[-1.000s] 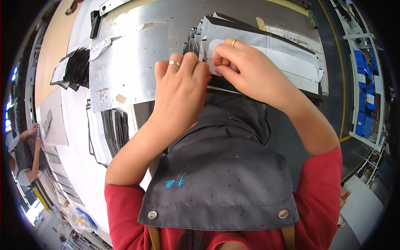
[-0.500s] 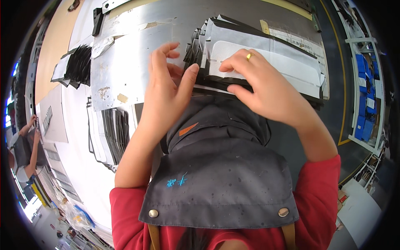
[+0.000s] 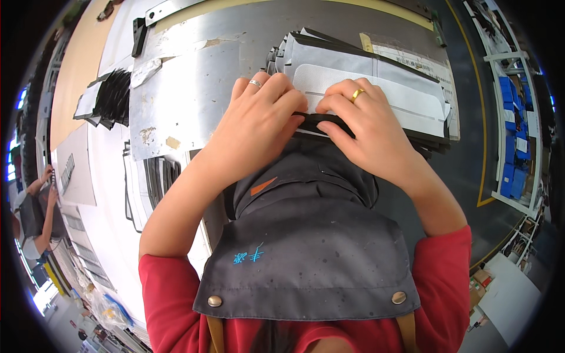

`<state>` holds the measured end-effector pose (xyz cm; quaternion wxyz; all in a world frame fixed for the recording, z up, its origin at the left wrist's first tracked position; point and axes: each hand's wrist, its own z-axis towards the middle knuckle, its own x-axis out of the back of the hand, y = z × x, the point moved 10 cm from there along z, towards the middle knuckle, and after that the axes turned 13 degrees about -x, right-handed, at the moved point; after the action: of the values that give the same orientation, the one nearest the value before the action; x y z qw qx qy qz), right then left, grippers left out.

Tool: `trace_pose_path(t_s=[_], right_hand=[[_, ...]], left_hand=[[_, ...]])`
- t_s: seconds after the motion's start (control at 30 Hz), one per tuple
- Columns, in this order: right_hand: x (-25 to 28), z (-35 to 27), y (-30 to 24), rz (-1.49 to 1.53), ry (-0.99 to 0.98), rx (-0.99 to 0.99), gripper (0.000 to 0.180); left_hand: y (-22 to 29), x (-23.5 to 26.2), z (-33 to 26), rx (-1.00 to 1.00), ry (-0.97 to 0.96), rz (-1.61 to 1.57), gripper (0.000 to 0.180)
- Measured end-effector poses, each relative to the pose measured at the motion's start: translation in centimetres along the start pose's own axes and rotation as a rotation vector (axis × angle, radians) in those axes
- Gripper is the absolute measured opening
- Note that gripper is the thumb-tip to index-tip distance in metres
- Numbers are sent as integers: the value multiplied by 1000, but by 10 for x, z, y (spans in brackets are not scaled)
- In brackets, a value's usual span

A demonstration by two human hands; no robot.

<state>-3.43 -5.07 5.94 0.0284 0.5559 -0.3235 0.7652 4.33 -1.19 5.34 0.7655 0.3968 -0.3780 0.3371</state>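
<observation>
A stack of flat white fabric pieces with black edging (image 3: pixel 382 97) lies on the metal work surface in front of me. My left hand (image 3: pixel 265 115) pinches the near black edge of the top piece between thumb and fingers. Close on its right, my right hand (image 3: pixel 359 117) grips the same black edging (image 3: pixel 322 116), which bends up slightly between the two hands. The palm-side fingertips of my left hand are partly hidden. A light oblong panel (image 3: pixel 315 76) shows on the top piece beyond my fingers.
Left of the metal plate (image 3: pixel 182 106) lies a bundle of black-edged pieces (image 3: pixel 106 97); another pile (image 3: pixel 159 182) sits nearer, beside my left forearm. Shelving with blue bins (image 3: pixel 515 129) stands at the right. At the far left a person (image 3: pixel 38 217) works with both hands.
My left hand has moved right and closed on the near edge of the top piece. My right hand has closed on the edging too. The stack appears shifted slightly left.
</observation>
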Motion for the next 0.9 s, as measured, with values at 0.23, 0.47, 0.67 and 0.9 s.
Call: trace_pose_path(t_s=[0.23, 0.47, 0.67, 0.9], right_hand=[[-9, 10, 0, 4, -48, -70, 14], [-13, 14, -1, -28, 16, -87, 11], [-12, 9, -4, 16, 45, -2, 11], [-2, 0, -15, 15, 157, 176, 19]], left_hand=[[-6, -2, -5, 28, 14, -126, 24], [4, -6, -3, -42, -1, 100, 25], [-3, -4, -6, 14, 47, -67, 22], [-14, -11, -5, 94, -37, -324, 14]])
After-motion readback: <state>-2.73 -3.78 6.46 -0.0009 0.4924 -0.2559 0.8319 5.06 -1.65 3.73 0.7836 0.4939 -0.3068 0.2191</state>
